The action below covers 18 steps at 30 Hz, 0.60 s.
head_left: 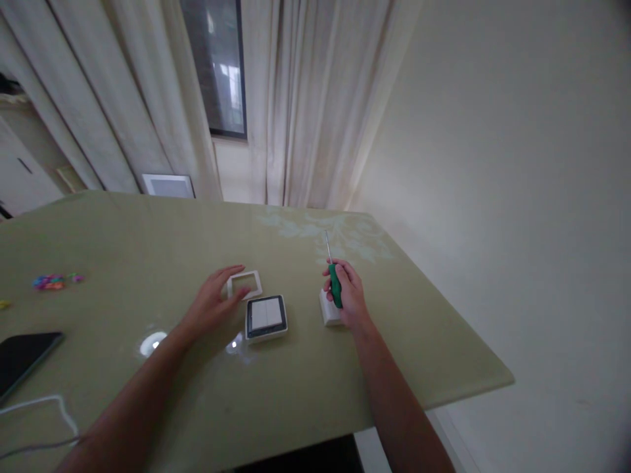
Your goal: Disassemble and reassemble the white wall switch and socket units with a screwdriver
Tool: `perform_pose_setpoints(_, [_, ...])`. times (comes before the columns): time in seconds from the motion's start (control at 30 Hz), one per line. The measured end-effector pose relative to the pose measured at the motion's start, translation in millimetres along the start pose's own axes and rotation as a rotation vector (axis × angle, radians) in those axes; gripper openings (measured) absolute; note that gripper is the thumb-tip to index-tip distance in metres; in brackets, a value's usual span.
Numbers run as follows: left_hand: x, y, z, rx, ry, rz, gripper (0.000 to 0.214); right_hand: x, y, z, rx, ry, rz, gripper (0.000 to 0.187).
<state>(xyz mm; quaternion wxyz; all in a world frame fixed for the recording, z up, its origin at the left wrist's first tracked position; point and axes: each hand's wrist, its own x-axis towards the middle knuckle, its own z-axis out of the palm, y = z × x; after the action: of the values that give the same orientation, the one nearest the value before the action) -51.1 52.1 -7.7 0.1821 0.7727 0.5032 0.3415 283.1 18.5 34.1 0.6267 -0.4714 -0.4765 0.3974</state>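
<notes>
**Two grips around a wall switch in pieces**

Far left on the counter (123, 249) lie a black phone (24, 358), a white cable (49, 404) and some small coloured pieces (52, 282), all well apart from the hands. The left grip (211, 305) lies flat with the fingers spread. Its fingertips touch the left side of a white frame (257, 285), and it pinches nothing. This frame looks like thin, light plastic, stiff but probably easy to crack, so I judge it is best taken by two opposite outer edges. Just beside it, nearer to the person, the wall switch (266, 316) lies face up between the two grips, and neither touches it. Further right, a small white part (328, 314) sits partly under the right grip (351, 299) and seems to touch it. That grip is closed around the green handle of a screwdriver (335, 289), whose thin shaft points up and away. On the smooth counter, such light parts may slide.
</notes>
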Motion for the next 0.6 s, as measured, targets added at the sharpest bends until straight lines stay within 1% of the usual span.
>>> perform_pose_setpoints(0.03, [-3, 6, -0.5, -0.016, -0.02, 0.026, 0.062, -1, 0, 1, 0.026, -0.001, 0.006, 0.047])
perform_pose_setpoints(0.1, [-11, 19, 1.6, -0.039, -0.097, 0.088, 0.062, -3, 0, 4, 0.05, -0.009, 0.009, 0.041])
perform_pose_setpoints(0.17, [-19, 32, 7.0, -0.031, -0.21, 0.15, 0.071, -6, 0, 6, 0.041, -0.028, -0.004, 0.033])
perform_pose_setpoints(0.23, [-25, 42, 13.2, -0.027, -0.271, 0.175, 0.076, -8, -2, 8, 0.012, -0.049, -0.032, 0.027])
perform_pose_setpoints(0.33, [-27, 50, 19.6, -0.045, -0.305, 0.183, 0.075, -10, -3, 10, -0.038, -0.073, -0.072, 0.026])
perform_pose_setpoints(0.4, [-26, 52, 21.5, -0.049, -0.322, 0.191, 0.077, -13, -3, 13, -0.055, -0.062, -0.094, 0.026])
perform_pose_setpoints(0.6, [-26, 50, 20.6, 0.008, -0.303, 0.224, 0.075, -21, -7, 21, -0.026, 0.093, -0.22, 0.041])
